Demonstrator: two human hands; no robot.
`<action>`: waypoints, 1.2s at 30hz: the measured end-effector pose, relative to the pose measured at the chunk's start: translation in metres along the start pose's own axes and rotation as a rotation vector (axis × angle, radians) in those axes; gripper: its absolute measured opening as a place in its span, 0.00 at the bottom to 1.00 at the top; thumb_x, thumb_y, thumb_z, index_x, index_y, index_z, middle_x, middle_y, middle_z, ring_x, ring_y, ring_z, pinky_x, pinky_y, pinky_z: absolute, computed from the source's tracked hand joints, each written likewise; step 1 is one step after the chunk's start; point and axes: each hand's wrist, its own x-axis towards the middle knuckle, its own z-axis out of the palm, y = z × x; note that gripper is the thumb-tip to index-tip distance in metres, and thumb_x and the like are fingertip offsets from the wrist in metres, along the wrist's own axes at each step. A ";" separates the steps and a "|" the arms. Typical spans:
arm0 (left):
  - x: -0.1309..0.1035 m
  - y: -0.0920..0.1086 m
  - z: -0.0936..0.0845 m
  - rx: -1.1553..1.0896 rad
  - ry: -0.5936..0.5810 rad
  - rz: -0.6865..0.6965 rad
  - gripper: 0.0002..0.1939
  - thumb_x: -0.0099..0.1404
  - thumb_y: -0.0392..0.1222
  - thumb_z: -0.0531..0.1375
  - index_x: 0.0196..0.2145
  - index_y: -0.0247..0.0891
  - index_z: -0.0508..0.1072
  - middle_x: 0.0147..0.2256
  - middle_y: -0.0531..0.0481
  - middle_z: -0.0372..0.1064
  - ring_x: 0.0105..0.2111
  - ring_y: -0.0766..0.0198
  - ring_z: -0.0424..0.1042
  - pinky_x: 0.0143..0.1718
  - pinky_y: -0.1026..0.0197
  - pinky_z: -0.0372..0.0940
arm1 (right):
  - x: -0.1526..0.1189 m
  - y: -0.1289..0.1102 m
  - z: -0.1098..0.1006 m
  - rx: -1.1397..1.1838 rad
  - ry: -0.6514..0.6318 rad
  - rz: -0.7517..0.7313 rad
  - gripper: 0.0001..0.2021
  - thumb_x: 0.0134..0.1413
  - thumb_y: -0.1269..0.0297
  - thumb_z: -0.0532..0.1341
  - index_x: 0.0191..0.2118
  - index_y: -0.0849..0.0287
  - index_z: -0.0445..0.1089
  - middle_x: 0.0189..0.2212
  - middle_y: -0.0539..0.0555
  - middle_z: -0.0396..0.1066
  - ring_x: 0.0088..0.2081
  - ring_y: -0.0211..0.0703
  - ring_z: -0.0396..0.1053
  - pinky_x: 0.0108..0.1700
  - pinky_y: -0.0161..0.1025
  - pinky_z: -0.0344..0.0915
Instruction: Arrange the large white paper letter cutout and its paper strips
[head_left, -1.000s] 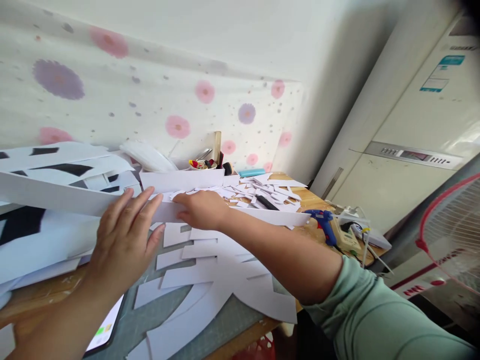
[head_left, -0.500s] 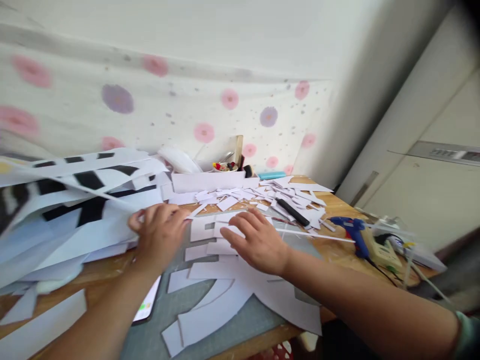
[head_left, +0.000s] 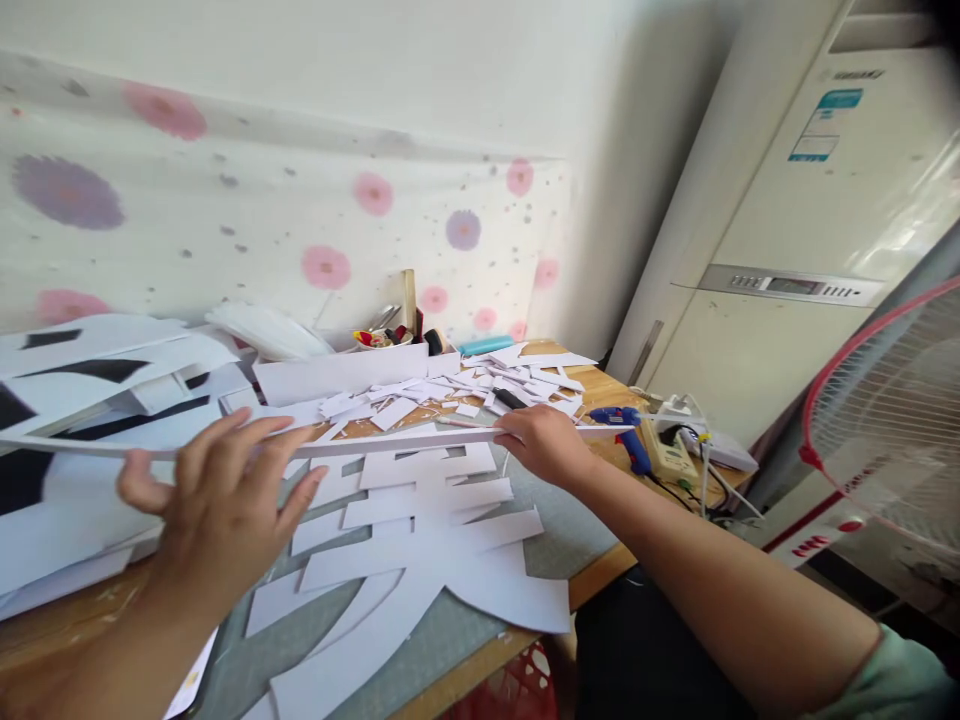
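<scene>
Both hands point(head_left: 217, 500) point(head_left: 544, 445) hold white strip point(head_left: 390, 443) edge-on.

The way across the table is barred by the long white strip point(head_left: 390, 442) held edge-on; beyond it scraps point(head_left: 450, 385) are crowded; open mat point(head_left: 555, 530) is left at the right.
</scene>
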 end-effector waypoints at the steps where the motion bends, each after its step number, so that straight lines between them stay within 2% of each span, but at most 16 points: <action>1: 0.003 0.005 0.001 0.059 -0.006 0.055 0.17 0.66 0.44 0.60 0.53 0.49 0.70 0.51 0.42 0.72 0.57 0.34 0.64 0.58 0.24 0.37 | 0.003 -0.001 0.002 0.010 0.001 -0.003 0.10 0.64 0.63 0.58 0.41 0.55 0.77 0.36 0.55 0.80 0.39 0.48 0.75 0.38 0.38 0.61; 3: 0.009 0.013 0.003 0.149 0.003 0.115 0.14 0.68 0.45 0.60 0.51 0.49 0.72 0.43 0.44 0.76 0.49 0.41 0.72 0.59 0.29 0.41 | 0.008 -0.001 0.007 0.034 0.002 -0.024 0.09 0.63 0.63 0.59 0.42 0.55 0.77 0.35 0.55 0.80 0.38 0.48 0.75 0.38 0.38 0.61; 5: 0.013 0.015 0.005 0.203 -0.006 0.108 0.08 0.68 0.47 0.60 0.44 0.48 0.74 0.37 0.46 0.76 0.42 0.47 0.74 0.57 0.34 0.43 | 0.011 0.001 0.013 0.052 0.022 -0.060 0.10 0.62 0.64 0.59 0.43 0.55 0.77 0.35 0.55 0.80 0.38 0.49 0.74 0.41 0.40 0.63; 8: 0.018 0.007 0.003 0.284 -0.064 0.034 0.08 0.68 0.47 0.60 0.33 0.44 0.75 0.32 0.48 0.75 0.38 0.49 0.72 0.53 0.39 0.48 | 0.007 0.001 0.020 0.065 0.225 -0.139 0.12 0.64 0.66 0.57 0.48 0.57 0.75 0.42 0.59 0.78 0.44 0.52 0.73 0.49 0.46 0.64; 10: 0.022 -0.001 0.000 0.338 -0.096 -0.013 0.11 0.68 0.47 0.59 0.30 0.43 0.75 0.30 0.47 0.74 0.37 0.49 0.71 0.51 0.42 0.50 | -0.002 -0.003 0.022 0.101 0.397 -0.190 0.14 0.64 0.66 0.56 0.51 0.58 0.74 0.49 0.62 0.75 0.49 0.55 0.69 0.54 0.51 0.62; 11: 0.023 -0.005 -0.002 0.362 -0.109 -0.030 0.11 0.68 0.48 0.58 0.30 0.43 0.75 0.30 0.46 0.74 0.37 0.49 0.70 0.50 0.42 0.50 | -0.008 -0.007 0.022 0.146 0.410 -0.217 0.14 0.65 0.65 0.55 0.52 0.58 0.73 0.50 0.63 0.74 0.50 0.54 0.69 0.54 0.50 0.63; 12: 0.024 -0.008 -0.003 0.381 -0.118 -0.044 0.12 0.68 0.48 0.58 0.30 0.42 0.75 0.30 0.46 0.73 0.37 0.49 0.69 0.49 0.43 0.51 | -0.014 -0.012 0.022 0.200 0.364 -0.260 0.14 0.65 0.64 0.55 0.52 0.58 0.73 0.49 0.62 0.74 0.49 0.52 0.69 0.53 0.48 0.65; 16: 0.022 -0.014 -0.001 0.400 -0.144 -0.070 0.13 0.68 0.50 0.58 0.32 0.41 0.76 0.31 0.44 0.73 0.37 0.48 0.69 0.49 0.43 0.51 | -0.034 -0.033 0.021 0.292 -0.146 -0.435 0.14 0.60 0.59 0.62 0.51 0.54 0.73 0.43 0.57 0.76 0.44 0.50 0.72 0.44 0.44 0.69; 18: 0.019 -0.015 0.000 0.391 -0.143 -0.072 0.14 0.68 0.50 0.57 0.31 0.41 0.76 0.31 0.44 0.73 0.37 0.48 0.69 0.48 0.44 0.50 | -0.038 -0.040 0.022 0.265 -0.300 -0.451 0.19 0.57 0.53 0.65 0.52 0.53 0.73 0.42 0.57 0.75 0.43 0.53 0.72 0.42 0.45 0.69; 22: 0.014 -0.019 -0.003 0.396 -0.084 -0.079 0.15 0.69 0.51 0.57 0.30 0.42 0.75 0.31 0.45 0.74 0.36 0.49 0.70 0.44 0.46 0.50 | -0.043 -0.043 0.024 0.251 -0.349 -0.459 0.28 0.50 0.47 0.68 0.55 0.53 0.71 0.45 0.60 0.74 0.43 0.56 0.72 0.41 0.47 0.69; 24: 0.013 -0.021 -0.006 0.408 -0.066 -0.087 0.15 0.70 0.52 0.56 0.30 0.42 0.74 0.31 0.46 0.75 0.35 0.50 0.70 0.42 0.47 0.49 | -0.045 -0.043 0.021 0.289 -0.362 -0.462 0.27 0.49 0.51 0.70 0.55 0.52 0.71 0.46 0.59 0.74 0.45 0.55 0.72 0.43 0.46 0.69; 27: 0.012 -0.022 -0.010 0.412 -0.046 -0.098 0.16 0.70 0.53 0.56 0.29 0.42 0.74 0.30 0.48 0.75 0.33 0.52 0.70 0.40 0.47 0.48 | -0.038 -0.044 0.017 0.449 -0.442 -0.478 0.20 0.52 0.59 0.69 0.52 0.50 0.74 0.46 0.54 0.76 0.44 0.47 0.74 0.45 0.40 0.69; 30: 0.013 -0.022 -0.013 0.384 -0.020 -0.114 0.17 0.71 0.52 0.56 0.28 0.43 0.73 0.29 0.50 0.74 0.33 0.54 0.70 0.40 0.47 0.49 | -0.009 -0.046 0.020 0.507 -0.387 -0.402 0.13 0.58 0.64 0.64 0.49 0.53 0.76 0.44 0.52 0.78 0.43 0.43 0.75 0.46 0.37 0.69; 32: 0.013 -0.021 -0.015 0.348 -0.020 -0.102 0.17 0.71 0.53 0.55 0.28 0.43 0.73 0.29 0.52 0.73 0.33 0.55 0.70 0.40 0.48 0.49 | 0.021 -0.048 0.030 0.379 -0.284 -0.296 0.15 0.61 0.66 0.60 0.52 0.55 0.74 0.48 0.55 0.76 0.48 0.45 0.74 0.50 0.40 0.68; 33: 0.012 -0.021 -0.015 0.331 -0.015 -0.091 0.17 0.70 0.53 0.55 0.28 0.43 0.73 0.28 0.52 0.73 0.33 0.56 0.70 0.40 0.48 0.49 | 0.038 -0.050 0.036 0.286 -0.297 -0.264 0.17 0.61 0.66 0.60 0.55 0.55 0.72 0.53 0.56 0.74 0.53 0.48 0.71 0.54 0.42 0.66; 36: 0.012 -0.019 -0.018 0.306 0.032 -0.051 0.16 0.69 0.53 0.57 0.29 0.43 0.74 0.28 0.51 0.73 0.32 0.55 0.70 0.39 0.48 0.48 | 0.082 -0.060 0.055 0.199 -0.341 -0.212 0.21 0.57 0.69 0.62 0.57 0.59 0.71 0.57 0.62 0.71 0.56 0.56 0.69 0.56 0.48 0.65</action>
